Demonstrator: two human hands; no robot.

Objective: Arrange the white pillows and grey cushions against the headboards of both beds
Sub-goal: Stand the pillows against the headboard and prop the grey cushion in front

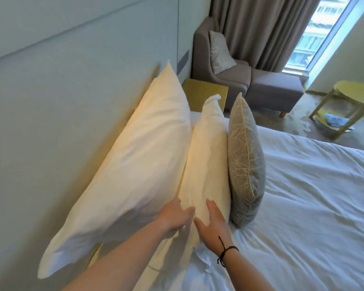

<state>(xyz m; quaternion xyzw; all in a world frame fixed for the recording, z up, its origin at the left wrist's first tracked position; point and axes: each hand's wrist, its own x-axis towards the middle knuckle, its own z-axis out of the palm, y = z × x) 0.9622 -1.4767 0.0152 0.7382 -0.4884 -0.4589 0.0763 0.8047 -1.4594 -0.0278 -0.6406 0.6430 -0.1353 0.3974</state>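
White, soft front pillow (208,164), pressed between flat, open left hand (174,217) and right hand (212,225), gripping nothing, could slump, toppling the grey leaf-patterned cushion (245,162)

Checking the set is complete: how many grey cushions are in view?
2: one grey patterned cushion upright on the bed against the front white pillow; one pale grey cushion on the armchair. Others may be hidden.
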